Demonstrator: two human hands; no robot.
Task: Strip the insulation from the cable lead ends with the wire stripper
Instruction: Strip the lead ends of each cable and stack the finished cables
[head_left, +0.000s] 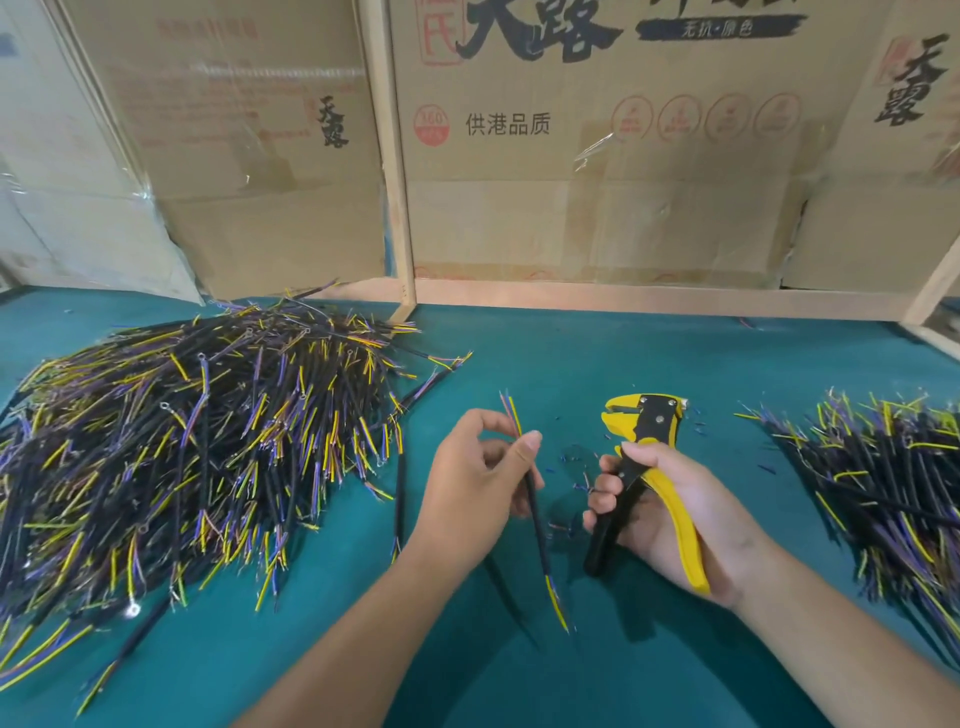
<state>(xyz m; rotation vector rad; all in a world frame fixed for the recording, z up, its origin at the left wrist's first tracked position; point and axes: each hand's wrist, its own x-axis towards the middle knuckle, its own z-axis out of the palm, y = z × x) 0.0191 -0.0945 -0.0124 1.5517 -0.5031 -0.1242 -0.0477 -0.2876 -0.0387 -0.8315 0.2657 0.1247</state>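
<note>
My left hand (478, 467) pinches one black cable (539, 540) between thumb and fingers, held nearly upright. Its thin coloured leads (510, 413) fan out above my fingers, and more leads stick out at the cable's lower end. My right hand (675, 512) grips the yellow and black wire stripper (647, 431) by its handles, jaws pointing up and away from me. The stripper's jaws sit to the right of the cable's upper leads, a hand's width apart, with nothing between them.
A big heap of black cables (197, 441) with yellow and purple leads lies on the green table (571, 358) at left. A smaller heap (883, 478) lies at right. Small insulation scraps (571, 462) dot the table between my hands. Cardboard boxes (597, 156) and a wooden frame (395, 208) stand behind.
</note>
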